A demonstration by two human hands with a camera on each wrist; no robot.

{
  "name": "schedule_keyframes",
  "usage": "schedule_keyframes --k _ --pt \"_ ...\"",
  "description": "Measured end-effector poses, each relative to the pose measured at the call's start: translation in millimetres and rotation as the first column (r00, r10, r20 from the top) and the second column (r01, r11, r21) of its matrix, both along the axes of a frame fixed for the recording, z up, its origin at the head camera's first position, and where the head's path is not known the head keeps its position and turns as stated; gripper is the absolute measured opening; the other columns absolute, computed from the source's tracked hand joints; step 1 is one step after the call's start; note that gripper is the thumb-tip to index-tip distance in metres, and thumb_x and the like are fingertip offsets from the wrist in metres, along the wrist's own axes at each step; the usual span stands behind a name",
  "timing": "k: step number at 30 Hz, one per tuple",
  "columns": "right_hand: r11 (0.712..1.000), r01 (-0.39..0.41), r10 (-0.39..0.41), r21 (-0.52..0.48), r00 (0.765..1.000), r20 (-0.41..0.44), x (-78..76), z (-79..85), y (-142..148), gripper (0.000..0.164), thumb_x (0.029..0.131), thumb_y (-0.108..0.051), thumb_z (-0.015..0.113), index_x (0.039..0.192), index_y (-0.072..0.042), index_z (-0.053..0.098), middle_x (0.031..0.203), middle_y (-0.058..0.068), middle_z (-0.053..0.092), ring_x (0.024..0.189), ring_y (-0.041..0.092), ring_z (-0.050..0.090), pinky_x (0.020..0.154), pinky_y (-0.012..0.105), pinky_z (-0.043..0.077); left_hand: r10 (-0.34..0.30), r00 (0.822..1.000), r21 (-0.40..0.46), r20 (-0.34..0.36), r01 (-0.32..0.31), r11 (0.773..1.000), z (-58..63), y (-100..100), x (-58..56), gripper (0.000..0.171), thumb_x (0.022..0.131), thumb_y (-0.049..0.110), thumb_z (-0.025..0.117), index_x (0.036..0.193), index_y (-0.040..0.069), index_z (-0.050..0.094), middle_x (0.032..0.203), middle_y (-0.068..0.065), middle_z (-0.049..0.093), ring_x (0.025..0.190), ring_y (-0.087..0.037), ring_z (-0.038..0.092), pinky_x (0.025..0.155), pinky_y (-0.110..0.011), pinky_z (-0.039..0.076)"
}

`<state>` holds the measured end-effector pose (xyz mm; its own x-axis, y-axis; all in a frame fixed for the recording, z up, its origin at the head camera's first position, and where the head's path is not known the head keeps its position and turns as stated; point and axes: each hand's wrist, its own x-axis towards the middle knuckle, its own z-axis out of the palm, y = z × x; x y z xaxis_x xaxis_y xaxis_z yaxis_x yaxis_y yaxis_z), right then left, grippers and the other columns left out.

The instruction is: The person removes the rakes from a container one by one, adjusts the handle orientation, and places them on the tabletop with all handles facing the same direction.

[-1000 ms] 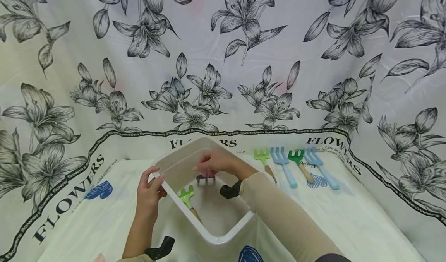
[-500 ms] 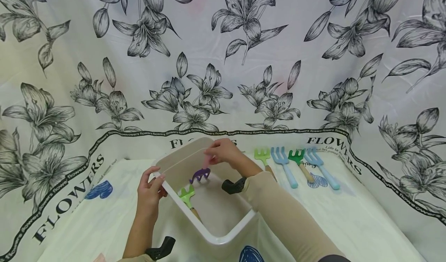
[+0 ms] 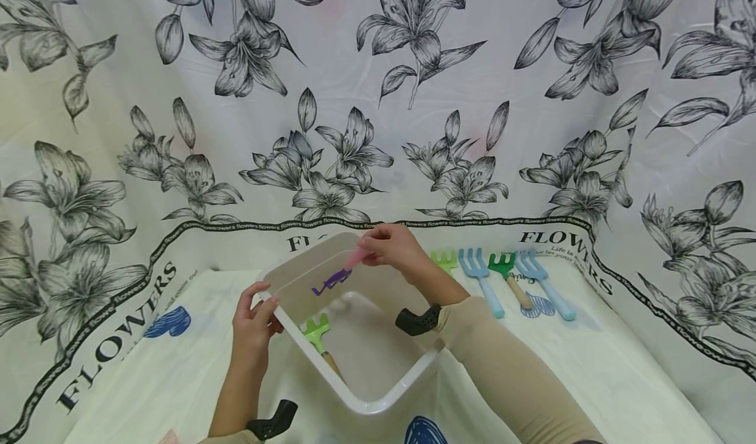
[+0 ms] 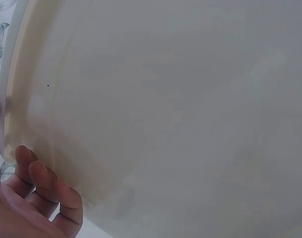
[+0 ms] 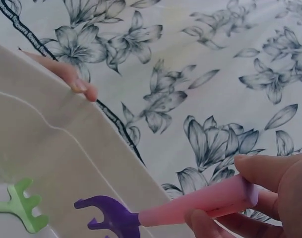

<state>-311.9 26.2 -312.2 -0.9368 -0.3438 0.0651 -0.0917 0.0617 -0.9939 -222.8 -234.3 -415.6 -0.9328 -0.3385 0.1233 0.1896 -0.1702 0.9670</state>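
Observation:
A white plastic bin (image 3: 384, 401) is tilted up, and my left hand (image 3: 255, 313) grips its left rim, thumb over the edge and fingers beneath, as the left wrist view shows. Over the bin's far part, my right hand (image 3: 390, 247) pinches the pink handle of a small purple rake (image 3: 333, 280). The rake's purple tines point down and left, clear of the bin floor. Inside, a light green hand fork (image 3: 317, 331) with a wooden handle lies along the left wall.
Right of the bin, a light green fork (image 3: 444, 260), two blue forks (image 3: 485, 286) (image 3: 546, 286) and a dark green fork (image 3: 510, 280) lie on the cloth (image 3: 596, 365). A flower-printed curtain (image 3: 437, 168) hangs behind.
My right hand has lifted the purple rake off the bin floor, moving up and slightly right. The rake has turned, its tines now to the left. My left hand and the bin stay put.

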Motion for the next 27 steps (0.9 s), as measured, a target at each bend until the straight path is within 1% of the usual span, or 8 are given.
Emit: schedule_keyframes --k 3,6,10,13,16,21,25,27 --pt "1.0 -0.001 0.001 -0.031 1.0 -0.019 5.4 -2.7 10 0.017 0.093 -0.005 0.065 0.107 0.005 0.063 0.098 0.018 0.065 0.084 0.028 0.068 0.081 0.042 0.054 -0.012 1.0 0.01 -0.024 0.012 1.0 -1.8 -1 -0.5 0.029 0.099 0.009 0.055 0.126 0.01 0.046 0.069 0.003 0.06 0.057 -0.011 0.052 0.054 -0.026 0.043" --pt "0.997 -0.003 0.0 -0.074 0.999 -0.043 11.5 -5.0 19 0.018 0.092 -0.001 0.064 0.109 0.007 0.062 0.103 0.017 0.063 0.088 0.03 0.069 0.084 0.044 0.053 -0.008 1.0 0.001 -0.021 0.008 1.0 -2.7 -2 0.3 0.029 0.099 0.01 0.056 0.126 0.011 0.047 0.07 0.003 0.061 0.057 -0.011 0.052 0.054 -0.026 0.043" --pt "0.991 -0.004 -0.005 -0.132 0.998 -0.069 20.0 -4.7 33 0.022 0.092 -0.001 0.063 0.112 0.008 0.06 0.106 0.018 0.064 0.093 0.032 0.068 0.084 0.04 0.053 0.008 1.0 -0.014 -0.004 -0.008 1.0 -3.2 -3 2.2 0.028 0.099 0.012 0.055 0.126 0.012 0.047 0.07 0.003 0.06 0.058 -0.012 0.051 0.055 -0.026 0.043" --pt "0.98 0.015 -0.027 -0.198 0.998 -0.06 25.1 -3.2 45 0.025 0.093 -0.003 0.063 0.115 0.009 0.058 0.106 0.018 0.063 0.091 0.031 0.069 0.085 0.038 0.052 0.007 1.0 -0.021 0.001 -0.007 1.0 -3.5 -4 2.2 0.029 0.099 0.012 0.055 0.127 0.012 0.047 0.07 0.002 0.06 0.058 -0.013 0.05 0.056 -0.026 0.044" --pt "0.962 0.041 -0.055 -0.268 0.997 -0.047 29.9 -2.2 57 0.03 0.094 -0.002 0.062 0.119 0.013 0.055 0.109 0.019 0.06 0.089 0.026 0.069 0.086 0.038 0.052 -0.005 1.0 -0.029 -0.002 0.005 1.0 -3.3 -4 1.0 0.03 0.1 0.013 0.055 0.129 0.012 0.046 0.07 0.002 0.06 0.059 -0.014 0.05 0.057 -0.027 0.044" --pt "0.926 0.084 -0.101 -0.368 0.995 -0.028 36.6 -3.6 75 0.034 0.093 0.003 0.061 0.122 0.016 0.05 0.111 0.02 0.055 0.09 0.026 0.069 0.087 0.039 0.051 -0.015 1.0 -0.034 0.008 0.015 0.999 -1.6 -2 -0.4 0.032 0.1 0.014 0.055 0.13 0.012 0.045 0.069 0.002 0.058 0.06 -0.015 0.05 0.058 -0.027 0.044" --pt "0.892 0.121 -0.144 -0.435 0.989 -0.02 36.3 -8.6 90 0.034 0.094 0.003 0.06 0.123 0.015 0.048 0.111 0.018 0.056 0.091 0.026 0.069 0.088 0.04 0.05 -0.004 1.0 -0.045 0.018 0.005 0.999 -0.8 -1 -0.5 0.031 0.1 0.014 0.055 0.129 0.013 0.046 0.069 0.001 0.057 0.06 -0.015 0.05 0.058 -0.027 0.044" --pt "0.868 0.147 -0.173 -0.474 0.985 -0.011 35.0 -12.0 99 0.036 0.093 0.001 0.061 0.123 0.015 0.048 0.111 0.018 0.056 0.092 0.027 0.069 0.089 0.042 0.049 0.002 1.0 -0.057 0.017 -0.001 0.998 -0.6 -1 -0.6 0.031 0.1 0.014 0.055 0.129 0.013 0.046 0.069 0.002 0.057 0.06 -0.015 0.05 0.058 -0.027 0.044"
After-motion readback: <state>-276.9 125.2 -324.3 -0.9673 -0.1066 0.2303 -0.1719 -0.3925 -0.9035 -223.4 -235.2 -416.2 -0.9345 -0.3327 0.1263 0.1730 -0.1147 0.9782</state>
